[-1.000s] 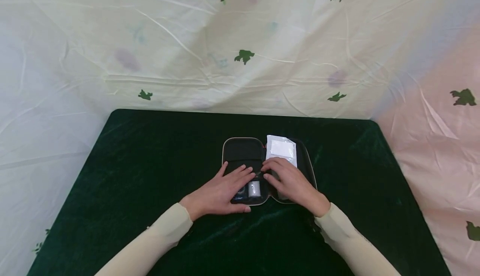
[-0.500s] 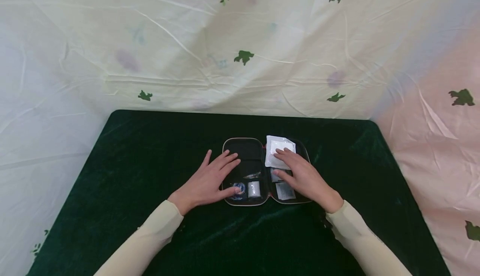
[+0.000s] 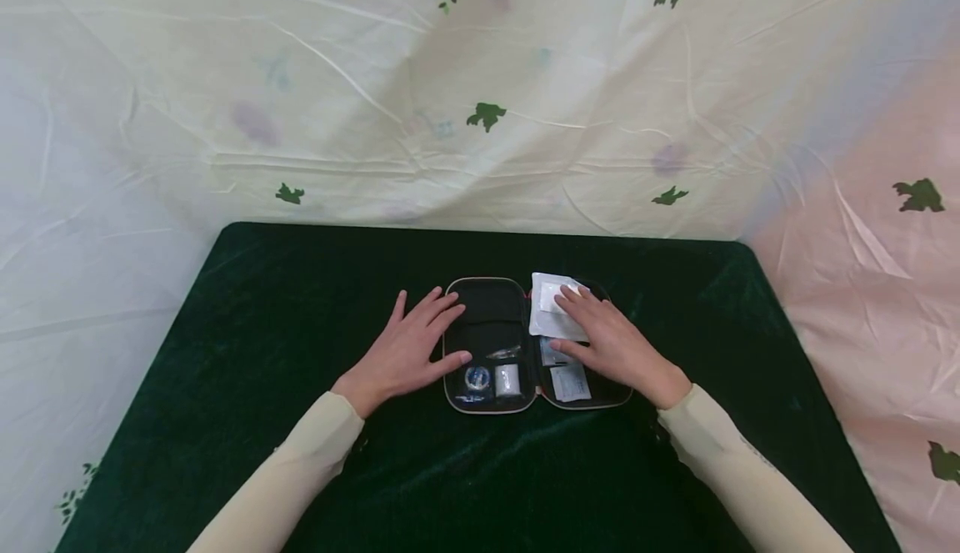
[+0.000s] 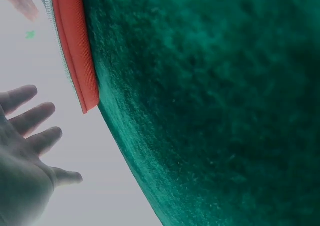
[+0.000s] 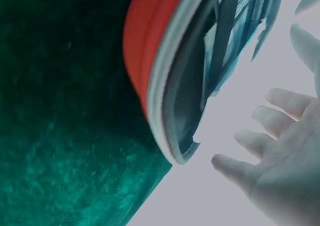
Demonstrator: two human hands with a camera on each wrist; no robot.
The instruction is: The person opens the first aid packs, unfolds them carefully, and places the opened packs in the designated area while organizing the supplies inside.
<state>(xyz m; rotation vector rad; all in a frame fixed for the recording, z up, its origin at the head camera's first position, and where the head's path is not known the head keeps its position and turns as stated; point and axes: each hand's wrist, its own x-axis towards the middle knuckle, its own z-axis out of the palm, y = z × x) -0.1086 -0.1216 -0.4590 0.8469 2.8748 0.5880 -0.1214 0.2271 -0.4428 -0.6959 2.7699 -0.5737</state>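
Note:
A zippered case (image 3: 487, 299), black inside and red outside, lies unfolded like a book on the table. Over the outer edge of its left half, my left hand (image 3: 393, 361) is spread with straight fingers and holds nothing. My right hand (image 3: 618, 349) extends flat above the right half, its fingertips overlapping a white packet (image 3: 542, 324) in the head view. Smaller flat packets (image 3: 572, 384) sit below that one. The left half carries a round blue-and-white item (image 3: 477, 379) and a white roll (image 3: 507, 379). Both wrist views show the palms apart from the case's red side (image 4: 75, 50).
Dark green velvety cloth (image 3: 315, 286) covers the table. Behind it and at both sides hangs pale fabric (image 3: 360, 119) printed with green leaf shapes. The table's far edge lies a short way beyond the case.
Both hands have drawn apart and off the middle of the case, left hand leftward, right hand rightward and up. The round item and small packets are now uncovered.

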